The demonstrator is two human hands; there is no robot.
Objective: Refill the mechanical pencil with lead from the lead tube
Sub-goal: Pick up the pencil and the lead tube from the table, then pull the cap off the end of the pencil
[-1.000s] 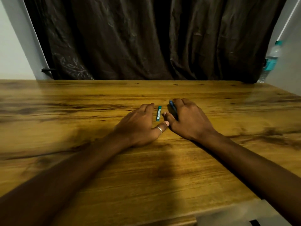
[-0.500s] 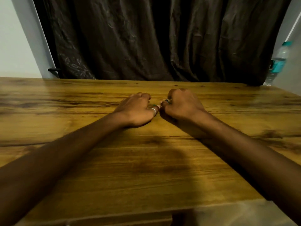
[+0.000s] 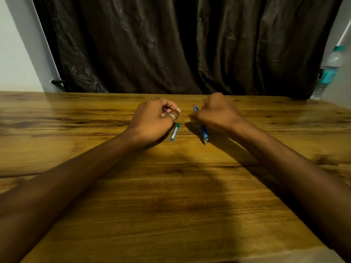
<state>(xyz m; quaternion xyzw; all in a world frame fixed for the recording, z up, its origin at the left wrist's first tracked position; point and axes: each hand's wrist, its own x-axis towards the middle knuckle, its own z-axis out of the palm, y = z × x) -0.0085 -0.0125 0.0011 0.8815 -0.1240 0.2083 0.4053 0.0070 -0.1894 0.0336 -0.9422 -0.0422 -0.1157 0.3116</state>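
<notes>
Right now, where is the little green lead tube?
In the head view, the lead tube lies flat on the table between the hands: beside the left hand, left of the pencil gripped by the right hand.

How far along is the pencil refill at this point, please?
Done: the right hand grips the blue mechanical pencil. In hand: the left hand has its fingers curled against the thumb; whether they pinch anything is unclear. Left: the lead tube lies on the wooden table beside that hand, so taking lead and loading it are not yet done.
</notes>
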